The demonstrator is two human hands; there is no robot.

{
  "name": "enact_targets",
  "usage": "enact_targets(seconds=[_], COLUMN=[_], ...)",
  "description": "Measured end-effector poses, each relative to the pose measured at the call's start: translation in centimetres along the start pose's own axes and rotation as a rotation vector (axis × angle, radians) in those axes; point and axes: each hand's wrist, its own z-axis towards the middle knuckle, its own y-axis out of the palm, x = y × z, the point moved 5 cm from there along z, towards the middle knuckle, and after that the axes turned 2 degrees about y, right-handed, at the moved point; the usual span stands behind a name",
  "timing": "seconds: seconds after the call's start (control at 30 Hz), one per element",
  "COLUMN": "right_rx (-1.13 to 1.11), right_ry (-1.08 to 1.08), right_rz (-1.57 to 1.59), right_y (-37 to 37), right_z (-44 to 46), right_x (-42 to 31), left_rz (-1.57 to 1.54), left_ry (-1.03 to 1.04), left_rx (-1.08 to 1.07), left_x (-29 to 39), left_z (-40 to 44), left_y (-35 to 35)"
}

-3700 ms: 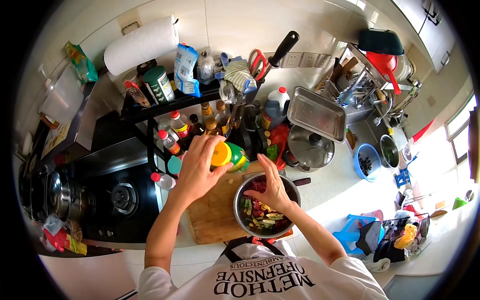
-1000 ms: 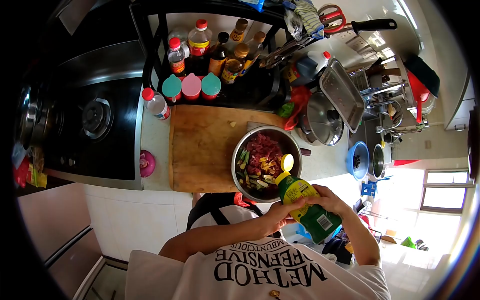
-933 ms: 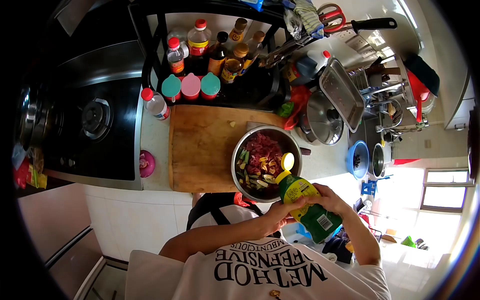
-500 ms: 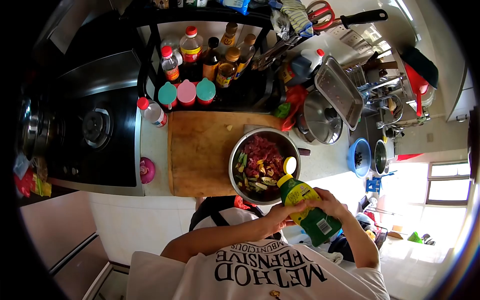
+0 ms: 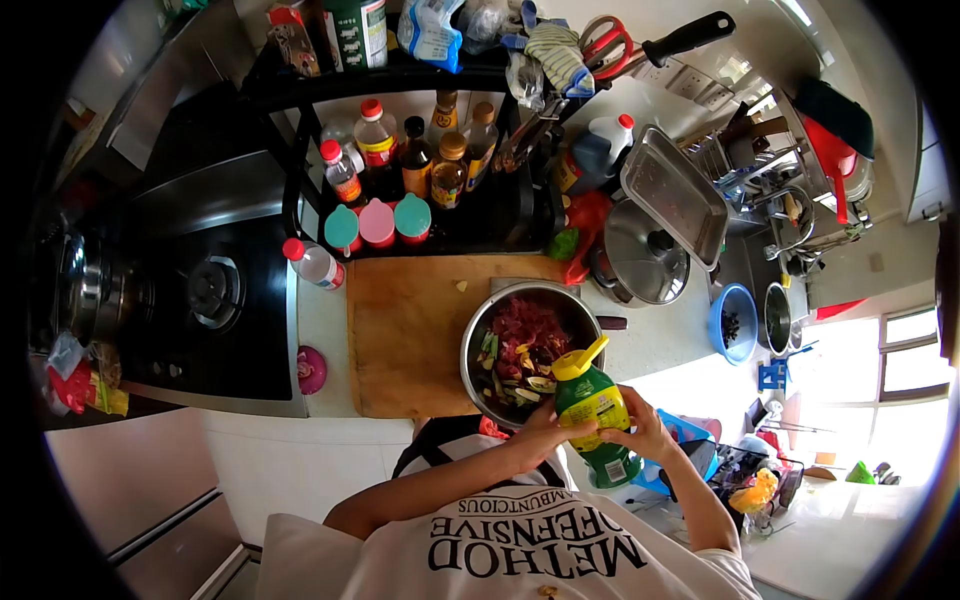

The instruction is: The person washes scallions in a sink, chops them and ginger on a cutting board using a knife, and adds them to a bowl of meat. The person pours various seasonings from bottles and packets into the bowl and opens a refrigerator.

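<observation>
A green squeeze bottle (image 5: 593, 411) with a yellow label and a yellow flip cap stands nearly upright in front of my chest, its lid swung open. My left hand (image 5: 541, 440) is closed around its left side, thumb across the label. On the other side, my right hand (image 5: 647, 432) grips the bottle too. Just beyond it is a steel bowl (image 5: 468, 375) holding sliced red meat (image 5: 528, 328), green onion pieces and pale yellowish slices. The bottle's top overlaps the bowl's right rim from this view.
The bowl rests on a wooden cutting board (image 5: 405, 340), with a cleaver handle (image 5: 612, 323) poking out beside it. Sauce bottles (image 5: 448, 180) and lidded seasoning jars (image 5: 377, 226) stand behind. A gas stove (image 5: 215, 295) is left; a lidded pot (image 5: 645, 260) and blue basin (image 5: 733, 325) are right.
The bottle has gone from tilted toward the bowl to more upright, and its open lid has turned edge-on. Both hands stay on it. The camera view has shifted slightly.
</observation>
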Motion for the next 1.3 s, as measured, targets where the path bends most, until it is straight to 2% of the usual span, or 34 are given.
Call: enact_targets(seconds=[0.07,0.13,0.17,0.2,0.33,0.4,0.5,0.6,0.67,0.7,0.77,0.8,0.83,0.87,0.93,1.03,1.07,1.1,1.13,1.2,1.3], right_rx=[0.048,0.11,0.12,0.128,0.153,0.188,0.192,0.148,0.148,0.125,0.308,0.4,0.457,0.409,0.135,-0.453,-0.608,-0.701,-0.676,-0.63,-0.603], right_ry=[-0.051,-0.197,-0.243,-0.289,-0.439,-0.565,-0.671,-0.587,-0.684,-0.654,-0.712,-0.739,-0.642,-0.65,-0.724,-1.164,-1.232,-1.213,-1.114,-0.905,-0.759], right_rz=[-0.078,-0.221,-0.31,-0.402,-0.432,-0.428,-0.367,-0.259,-0.226,-0.192,-0.201,-0.205,-0.172,-0.031,0.252,0.904,1.033,1.077,1.076,1.092,1.118], right_y=[0.5,1.0,1.2,1.5,2.1,2.3,3.4,5.0,5.6,5.9,5.7,5.5,4.5,3.4,2.1,1.1,1.0,1.0,1.2,1.6,1.8], right_z=[0.9,1.9,2.6,3.3,6.3,7.8,10.9,16.0,19.7,21.2,22.7,22.8,22.1,19.4,14.5,7.7,6.2,4.8,4.2,3.0,2.0], right_x=[-1.7,-3.2,-4.8,-6.3,-9.4,-10.7,-13.5,-13.7,-14.3,-14.4,-15.5,-17.0,-17.9,-21.0,-24.4,-28.1,-28.9,-29.7,-30.6,-32.6,-33.8], left_rz=[0.219,0.421,0.377,0.569,0.049,-0.063,0.14,0.209,0.563,0.746,1.04,1.043,1.018,0.994,1.038,1.062,1.055,1.097,1.056,1.209,1.302], left_ry=[0.246,0.541,0.61,0.706,0.596,0.542,0.537,0.588,0.796,0.865,1.012,1.032,1.075,1.118,1.15,1.07,1.046,1.093,1.047,1.093,1.077], left_rx=[0.074,0.264,0.244,0.285,0.362,0.303,0.237,0.148,0.212,0.257,0.363,0.407,0.438,0.468,0.473,0.503,0.494,0.506,0.474,0.493,0.564], left_x=[4.9,8.0,9.5,10.9,15.3,16.8,20.4,22.6,24.0,25.1,27.3,27.7,28.0,28.5,29.4,30.3,30.5,30.6,30.5,30.6,30.3], left_z=[-1.7,-3.3,-3.7,-3.6,-5.5,-5.3,-5.7,-5.5,-4.8,-3.8,-2.4,-0.7,0.7,1.9,4.4,6.9,7.7,8.5,9.5,10.3,10.6], left_y=[0.2,-0.5,-0.3,-0.7,-1.1,-3.2,-3.6,-4.0,-4.5,-5.4,-5.9,-7.5,-8.8,-9.7,-11.4,-12.4,-12.5,-12.5,-12.7,-11.9,-11.8])
